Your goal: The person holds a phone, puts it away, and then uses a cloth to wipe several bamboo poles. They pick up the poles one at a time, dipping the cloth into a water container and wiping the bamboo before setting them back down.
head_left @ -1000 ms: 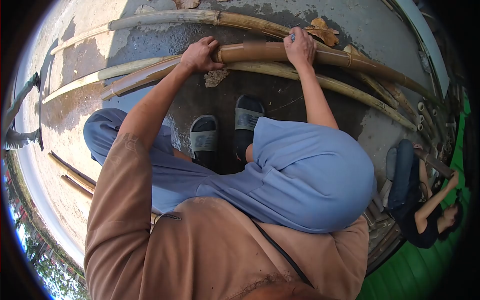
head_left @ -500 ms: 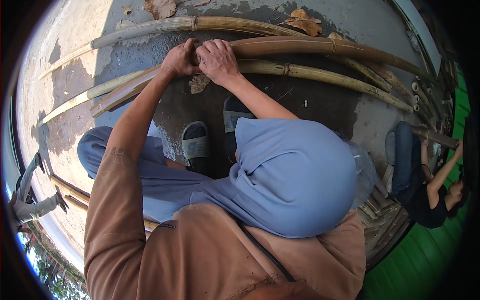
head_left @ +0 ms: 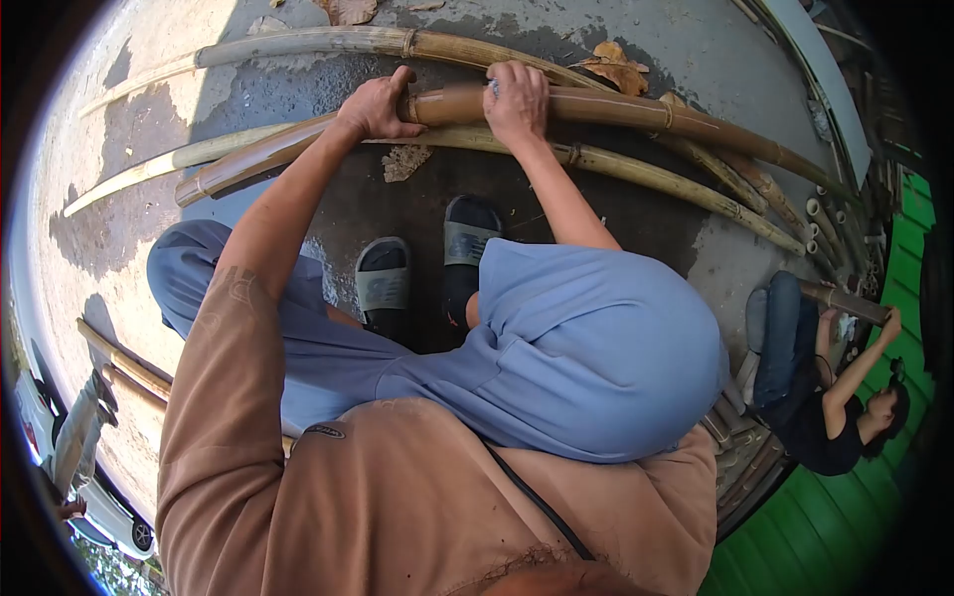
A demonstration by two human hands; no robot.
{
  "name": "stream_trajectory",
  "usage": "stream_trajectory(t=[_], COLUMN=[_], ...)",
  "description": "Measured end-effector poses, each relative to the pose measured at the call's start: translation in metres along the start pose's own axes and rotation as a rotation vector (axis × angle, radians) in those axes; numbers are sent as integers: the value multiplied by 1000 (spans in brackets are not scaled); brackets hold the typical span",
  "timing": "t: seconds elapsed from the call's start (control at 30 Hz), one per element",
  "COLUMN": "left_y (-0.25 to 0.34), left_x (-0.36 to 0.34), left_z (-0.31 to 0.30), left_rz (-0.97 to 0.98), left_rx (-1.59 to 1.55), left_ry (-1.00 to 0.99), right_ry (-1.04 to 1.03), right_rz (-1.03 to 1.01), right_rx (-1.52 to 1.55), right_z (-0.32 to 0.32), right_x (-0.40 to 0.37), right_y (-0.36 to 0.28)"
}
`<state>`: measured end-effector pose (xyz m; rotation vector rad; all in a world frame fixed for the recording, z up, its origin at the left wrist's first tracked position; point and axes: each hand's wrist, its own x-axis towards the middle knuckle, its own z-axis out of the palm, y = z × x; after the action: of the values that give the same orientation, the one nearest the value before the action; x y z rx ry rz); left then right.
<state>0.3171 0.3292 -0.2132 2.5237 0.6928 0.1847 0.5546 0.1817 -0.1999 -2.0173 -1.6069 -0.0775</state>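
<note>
A thick brown bamboo pole (head_left: 616, 107) runs across in front of me, resting among thinner poles. My left hand (head_left: 380, 107) is wrapped around it from the left, thumb on the near side and fingers over the far side. Farther right along the same pole, my right hand (head_left: 519, 99) grips it from above; a ring shows on one finger. Between the hands a bare stretch of the brown pole is visible. Beyond it lies a yellowish bamboo pole (head_left: 338, 40), and nearer to me a thinner pale pole (head_left: 656, 179). The left fingertips are partly hidden behind the pole.
Dry leaves (head_left: 616, 70) lie on the wet-patched concrete. My sandalled feet (head_left: 383, 278) stand just below the poles. At right, another person (head_left: 845, 407) holds a bamboo piece beside stacked bamboo and a green corrugated sheet (head_left: 825, 517). More poles (head_left: 124, 358) lie at left, near another person's legs.
My right hand has moved right along the brown pole, away from my left hand, uncovering the stretch between them. My left hand stays near the same place, its thumb now visible along the near side.
</note>
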Motion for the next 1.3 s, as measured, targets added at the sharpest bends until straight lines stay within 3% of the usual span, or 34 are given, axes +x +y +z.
stream_trajectory(t=[0.1,0.2,0.33,0.4,0.43,0.5,0.57,0.67,0.83,1.0,1.17,1.2,1.3], left_y=[5,11,11,14,18,25,29,29,23,20,2,8,33], left_x=[0,-6,-2,-5,-7,-7,-6,-4,-21,-16,-16,-23,-33], left_z=[-7,-9,-10,-12,-14,-16,-18,-16,-14,-20,-13,-13,-5], left_rz=[-6,-21,-13,10,30,90,148,159,113,141,130,12,12], left_rx=[-37,-15,35,79,109,134,124,110,38,-17,-95,-37,291], left_ry=[-78,-57,-68,-96,-103,-119,-116,-69,-156,-157,-106,-139,-94], right_ry=[-77,-47,209,124,-13,-236,-435,-538,-584,-35,18,33,172], right_rz=[-164,-105,188,322,386,328,429,432,403,234,301,295,277], right_rx=[221,191,-273,-461,-420,-430,-350,-332,-277,-78,-143,-145,-277], right_z=[32,13,-50,-90,-107,-118,-95,-83,-79,-62,-71,-69,-57], right_x=[-12,-11,1,2,8,22,38,50,37,-11,-15,-14,-18], right_y=[-84,-47,125,226,247,240,218,154,140,144,137,134,133])
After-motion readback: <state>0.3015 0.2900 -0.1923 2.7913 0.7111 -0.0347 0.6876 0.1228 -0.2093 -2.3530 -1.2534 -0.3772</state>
